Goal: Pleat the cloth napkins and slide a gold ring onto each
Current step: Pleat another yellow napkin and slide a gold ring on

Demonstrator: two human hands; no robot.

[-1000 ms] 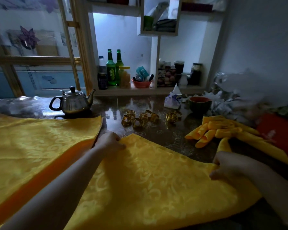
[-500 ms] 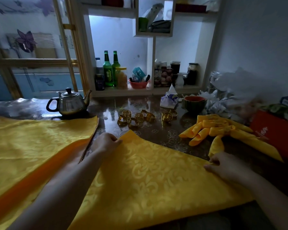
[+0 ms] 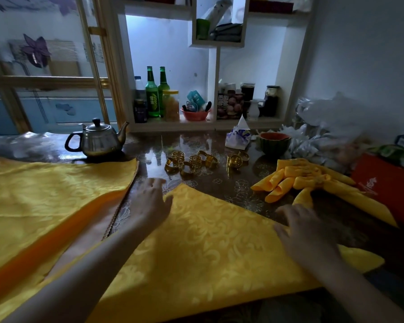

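Your left hand [image 3: 149, 201] and right hand [image 3: 306, 234], fingers straight and holding nothing, rest on the edges of the yellow patterned cloth napkin [image 3: 208, 248] spread near you, likely smoothing it for pleating, gold metal rings [image 3: 191, 162] beyond.

Napkin [image 3: 208, 241] woven damask cloth (slight sheen); rings [image 3: 191, 162] polished metal; table [image 3: 219, 183] glossy.
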